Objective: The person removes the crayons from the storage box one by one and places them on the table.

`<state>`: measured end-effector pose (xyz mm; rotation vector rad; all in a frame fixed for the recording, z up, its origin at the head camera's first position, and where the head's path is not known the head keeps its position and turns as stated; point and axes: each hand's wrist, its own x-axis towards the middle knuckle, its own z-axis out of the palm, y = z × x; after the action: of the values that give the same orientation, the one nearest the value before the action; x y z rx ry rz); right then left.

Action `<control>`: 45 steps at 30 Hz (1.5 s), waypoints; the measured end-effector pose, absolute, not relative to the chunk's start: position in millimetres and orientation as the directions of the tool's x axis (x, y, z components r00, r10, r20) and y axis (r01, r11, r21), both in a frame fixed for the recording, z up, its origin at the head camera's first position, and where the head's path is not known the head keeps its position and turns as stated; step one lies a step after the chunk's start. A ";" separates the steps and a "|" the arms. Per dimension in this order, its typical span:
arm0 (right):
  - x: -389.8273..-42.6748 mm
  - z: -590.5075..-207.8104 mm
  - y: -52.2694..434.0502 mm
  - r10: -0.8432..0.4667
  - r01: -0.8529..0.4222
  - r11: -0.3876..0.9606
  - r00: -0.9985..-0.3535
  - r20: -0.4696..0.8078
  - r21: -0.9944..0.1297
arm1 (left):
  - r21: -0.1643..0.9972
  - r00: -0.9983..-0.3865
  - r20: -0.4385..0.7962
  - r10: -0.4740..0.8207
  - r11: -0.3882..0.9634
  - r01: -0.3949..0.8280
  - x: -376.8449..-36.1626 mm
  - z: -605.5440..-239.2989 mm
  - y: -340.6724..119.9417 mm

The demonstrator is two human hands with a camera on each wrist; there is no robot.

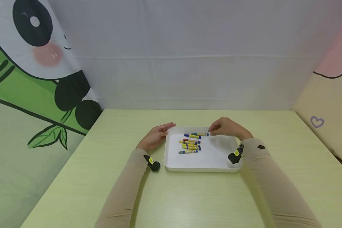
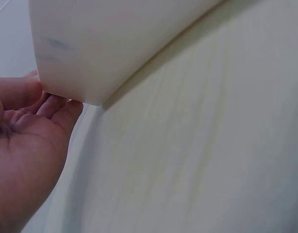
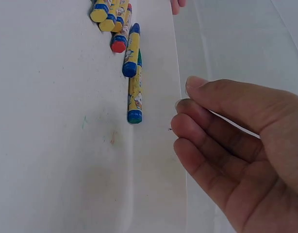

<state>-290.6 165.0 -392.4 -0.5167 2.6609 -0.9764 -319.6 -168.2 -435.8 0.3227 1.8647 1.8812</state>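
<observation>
Head view: white tray (image 1: 205,163) sits mid worktop (image 1: 82,177) w/ yellow-wrapped crayons (image 1: 191,143) at its 11 o'clock. Left hand (image 1: 155,136) flat vs tray's 9 o'clock edge, fingers straight, together. Right hand (image 1: 226,128) hovers at 1 o'clock.

Left wrist: tray corner (image 2: 71,92) touches fingers (image 2: 66,111).

Right wrist: green-tipped crayon (image 3: 135,94) lies just off loosely curled, empty fingers (image 3: 197,141).

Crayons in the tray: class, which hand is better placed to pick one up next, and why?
Probably the right hand: it hovers, fingers loosely curled, holding nothing, beside the nearest crayon. The left hand rests open against the tray outside its left wall.
</observation>
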 end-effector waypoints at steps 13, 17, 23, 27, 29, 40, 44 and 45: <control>-297.4 -400.6 144.0 -0.488 -0.300 0.682 -0.866 -0.110 -0.667 | 0.987 -0.860 -0.155 0.485 0.033 -0.159 -319.8 -435.0 -167.9; -298.1 -403.1 135.6 -0.475 -0.282 0.700 -0.870 -0.133 -0.656 | 0.986 -0.861 -0.156 0.485 0.033 -0.161 -319.2 -435.1 -167.8; -297.7 -405.3 125.8 -0.464 -0.257 0.721 -0.869 -0.172 -0.644 | 0.986 -0.861 -0.157 0.483 0.032 -0.162 -319.4 -435.8 -167.8; -297.6 -405.6 122.6 -0.478 -0.273 0.716 -0.862 -0.167 -0.643 | 0.986 -0.860 -0.157 0.486 0.034 -0.161 -319.8 -435.8 -168.6; -298.2 -406.5 121.4 -0.488 -0.284 0.712 -0.857 -0.162 -0.643 | 0.987 -0.858 -0.156 0.489 0.035 -0.159 -320.0 -435.7 -168.9; -300.4 -412.3 114.7 -0.503 -0.299 0.721 -0.846 -0.176 -0.625 | 0.986 -0.863 -0.160 0.479 0.045 -0.158 -320.8 -436.7 -168.7; -299.6 -413.3 113.2 -0.506 -0.302 0.721 -0.844 -0.178 -0.623 | 0.987 -0.863 -0.154 0.482 0.039 -0.155 -321.9 -437.5 -168.5; -299.4 -413.7 113.1 -0.508 -0.303 0.721 -0.843 -0.177 -0.624 | 0.987 -0.862 -0.153 0.483 0.037 -0.154 -322.2 -437.7 -168.4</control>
<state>-299.4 113.1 -413.7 -0.6309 2.5897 -0.8537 -322.2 -168.4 -437.7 0.3312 1.8710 1.8774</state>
